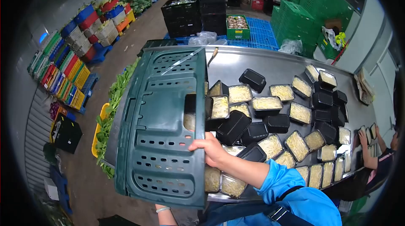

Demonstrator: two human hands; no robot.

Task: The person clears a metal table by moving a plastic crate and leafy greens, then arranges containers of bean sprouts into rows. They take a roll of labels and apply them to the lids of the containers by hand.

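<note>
Setting: a produce warehouse with a concrete floor; a large steel table [270, 63] is taken as the landmark.

Right hand [211, 148]: fingers are curled and pressed together around the right edge of a dark green plastic crate [162, 125], the thumb lying on the near face. A blue sleeve [291, 188] is worn on this arm.

Left hand: only a wrist with a pale band [162, 210] is seen below the crate's lower edge; the state of its fingers cannot be told.

Crate: held tilted on its side over the left end of the table, its slotted wall turned toward the camera, part of the tabletop hidden behind it.

On the table, right of the crate: many black trays [266, 103] filled with pale sprouts, mixed with overturned black trays [252, 79], all lying loosely and touching one another.

At the table's right edge: another person's hand [363, 138] is laid near a row of filled trays.

Left of the table, on the floor: leafy greens [110, 112] in a yellow crate, and coloured crates [71, 68] stacked further off.

Beyond the table: stacked black crates [198, 13], a blue pallet [261, 30], and tall stacks of green crates [312, 13].
</note>
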